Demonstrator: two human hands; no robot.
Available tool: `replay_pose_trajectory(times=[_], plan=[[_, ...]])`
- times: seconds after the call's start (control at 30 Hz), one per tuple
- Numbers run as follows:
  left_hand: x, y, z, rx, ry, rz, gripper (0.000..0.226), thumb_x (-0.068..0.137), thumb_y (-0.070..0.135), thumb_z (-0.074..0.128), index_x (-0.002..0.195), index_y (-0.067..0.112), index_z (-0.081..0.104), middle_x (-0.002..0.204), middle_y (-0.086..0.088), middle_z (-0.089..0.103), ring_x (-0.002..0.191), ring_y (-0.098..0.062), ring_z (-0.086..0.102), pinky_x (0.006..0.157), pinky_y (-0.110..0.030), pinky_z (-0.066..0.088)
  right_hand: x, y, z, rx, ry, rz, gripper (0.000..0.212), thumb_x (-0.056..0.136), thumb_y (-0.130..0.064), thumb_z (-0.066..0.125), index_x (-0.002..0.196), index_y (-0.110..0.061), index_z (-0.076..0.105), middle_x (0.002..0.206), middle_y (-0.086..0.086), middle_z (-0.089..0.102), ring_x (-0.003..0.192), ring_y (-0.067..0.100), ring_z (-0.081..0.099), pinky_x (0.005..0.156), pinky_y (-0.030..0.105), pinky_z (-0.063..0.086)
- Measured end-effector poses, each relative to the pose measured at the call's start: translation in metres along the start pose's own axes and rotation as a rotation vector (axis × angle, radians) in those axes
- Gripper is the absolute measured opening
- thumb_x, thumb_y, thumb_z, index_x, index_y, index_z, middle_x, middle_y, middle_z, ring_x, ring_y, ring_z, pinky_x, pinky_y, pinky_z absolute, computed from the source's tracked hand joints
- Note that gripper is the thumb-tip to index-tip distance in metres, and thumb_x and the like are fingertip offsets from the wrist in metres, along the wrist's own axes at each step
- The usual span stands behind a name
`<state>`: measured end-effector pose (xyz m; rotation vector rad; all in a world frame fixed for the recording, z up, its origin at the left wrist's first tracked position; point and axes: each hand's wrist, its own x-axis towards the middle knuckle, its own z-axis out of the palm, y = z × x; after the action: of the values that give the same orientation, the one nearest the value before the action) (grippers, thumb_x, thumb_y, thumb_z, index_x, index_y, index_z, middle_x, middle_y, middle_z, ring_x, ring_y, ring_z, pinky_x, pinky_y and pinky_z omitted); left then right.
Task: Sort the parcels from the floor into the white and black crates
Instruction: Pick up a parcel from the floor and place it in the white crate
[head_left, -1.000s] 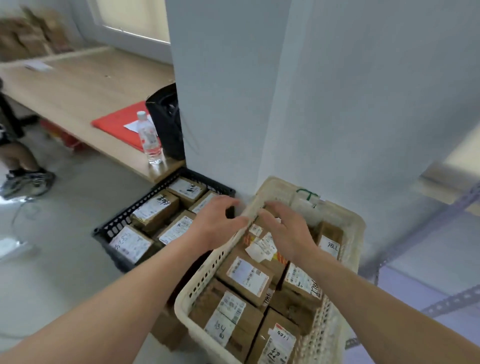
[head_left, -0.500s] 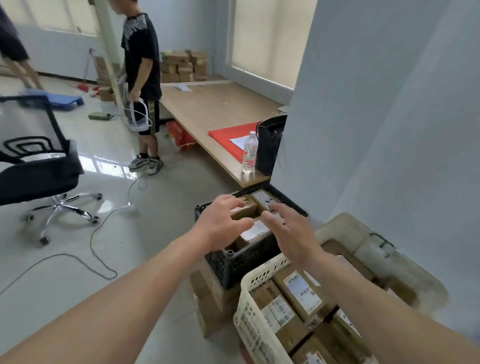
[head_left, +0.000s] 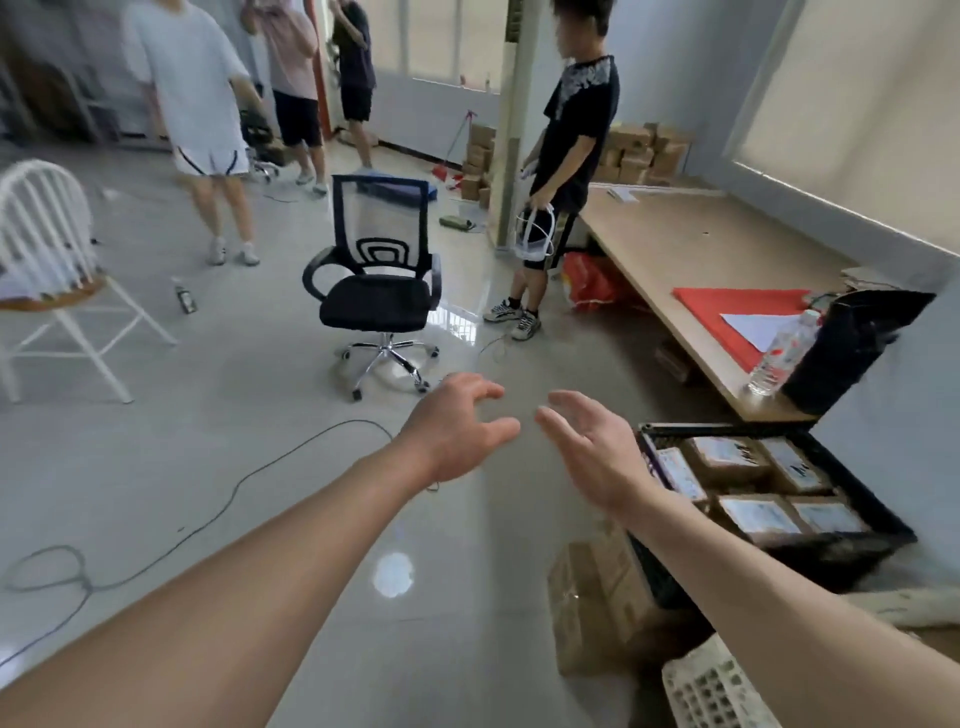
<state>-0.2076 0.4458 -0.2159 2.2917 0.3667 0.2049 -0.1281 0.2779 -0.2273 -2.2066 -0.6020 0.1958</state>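
Above the floor, left hand (head_left: 457, 431) and right hand (head_left: 592, 452) reach forward, grips wide, empty.

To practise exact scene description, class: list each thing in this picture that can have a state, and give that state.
Left hand: fingers loosely spread, holding nothing.
Right hand: fingers straight, holding nothing.
Black plastic crate: open-topped, filled with labelled brown cardboard parcels.
White plastic lattice crate: mostly out of frame, contents cannot be told.
Clear plastic water bottle: upright on the wooden table.
Black mesh office chair: upright, unoccupied.
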Motion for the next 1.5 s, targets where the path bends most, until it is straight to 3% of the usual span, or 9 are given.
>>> replay_pose_trajectory(times=[0.13,0.23,0.47,0.83,0.97,1.1,1.23,1.33,1.5], plan=[[-0.042,-0.059,-0.066,-0.018,0.127,-0.102,0.052,0.083,0.038,0.073,0.131,0.02,0.063,0.144,0.006,0.05,0.132,-0.01,0.049,0.103,-0.018,0.032,0.008,-0.058,0.073,0.013,-0.137,-0.105,0.048,0.098,-0.05,0.06,0.138,-0.022,0.062,0.139,0.0,0.063,0.131,0.017,0.054,0.112,0.037,0.041],[-0.082,-0.104,-0.109,0.001,0.23,-0.214,0.049,0.088,0.034,0.071,0.134,0.019,0.061,0.145,0.006,0.048,0.134,-0.01,0.046,0.102,-0.016,0.029,0.007,-0.1,0.126,0.017,-0.245,-0.203,0.048,0.099,-0.049,0.06,0.139,-0.023,0.062,0.139,0.0,0.062,0.131,0.017,0.054,0.109,0.035,0.041],[-0.195,-0.173,-0.171,0.004,0.5,-0.523,0.05,0.088,0.037,0.069,0.135,0.022,0.06,0.147,0.008,0.045,0.135,-0.01,0.045,0.106,-0.022,0.032,-0.022,-0.182,0.228,0.019,-0.534,-0.413,0.049,0.099,-0.051,0.056,0.141,-0.027,0.059,0.138,-0.004,0.059,0.102,0.008,0.052,0.095,0.028,0.039],[-0.348,-0.188,-0.151,-0.003,0.861,-0.908,0.046,0.089,0.038,0.07,0.133,0.027,0.061,0.146,0.012,0.046,0.135,-0.008,0.044,0.091,-0.016,0.024,-0.102,-0.222,0.306,0.014,-0.942,-0.667,0.051,0.099,-0.051,0.057,0.144,-0.025,0.057,0.144,0.002,0.057,0.11,0.013,0.053,0.1,0.027,0.038],[-0.394,-0.191,-0.135,-0.089,0.959,-0.989,0.049,0.085,0.039,0.074,0.131,0.024,0.063,0.145,0.008,0.049,0.135,-0.012,0.046,0.104,-0.022,0.032,-0.132,-0.224,0.324,0.001,-1.038,-0.73,0.051,0.099,-0.051,0.057,0.143,-0.025,0.058,0.143,0.0,0.057,0.106,0.009,0.051,0.1,0.027,0.038],[-0.44,-0.194,-0.129,-0.107,1.028,-1.085,0.049,0.084,0.038,0.075,0.129,0.023,0.064,0.132,0.01,0.052,0.121,-0.01,0.05,0.097,-0.021,0.034,-0.164,-0.231,0.348,-0.032,-1.117,-0.792,0.052,0.1,-0.051,0.056,0.144,-0.024,0.057,0.141,0.0,0.058,0.106,0.011,0.051,0.106,0.032,0.041],[-0.486,-0.201,-0.129,-0.122,1.085,-1.161,0.051,0.081,0.04,0.075,0.127,0.02,0.065,0.128,0.002,0.056,0.101,-0.021,0.057,0.084,-0.027,0.041,-0.199,-0.244,0.376,-0.065,-1.19,-0.855,0.052,0.1,-0.05,0.055,0.145,-0.022,0.056,0.147,0.0,0.055,0.114,0.013,0.052,0.112,0.035,0.039],[-0.522,-0.214,-0.129,-0.118,1.115,-1.194,0.04,0.089,0.029,0.073,0.127,0.017,0.066,0.119,0.008,0.051,0.11,-0.016,0.053,0.089,-0.025,0.036,-0.228,-0.254,0.4,-0.081,-1.237,-0.883,0.051,0.101,-0.049,0.055,0.145,-0.022,0.056,0.147,-0.002,0.055,0.113,0.01,0.049,0.112,0.036,0.038],[-0.581,-0.238,-0.136,-0.156,1.151,-1.247,0.049,0.089,0.033,0.072,0.135,0.021,0.062,0.132,0.011,0.051,0.112,-0.01,0.05,0.094,-0.024,0.034,-0.275,-0.272,0.444,-0.098,-1.292,-0.886,0.051,0.1,-0.05,0.055,0.144,-0.025,0.056,0.147,-0.006,0.055,0.108,0.008,0.048,0.104,0.029,0.037]])
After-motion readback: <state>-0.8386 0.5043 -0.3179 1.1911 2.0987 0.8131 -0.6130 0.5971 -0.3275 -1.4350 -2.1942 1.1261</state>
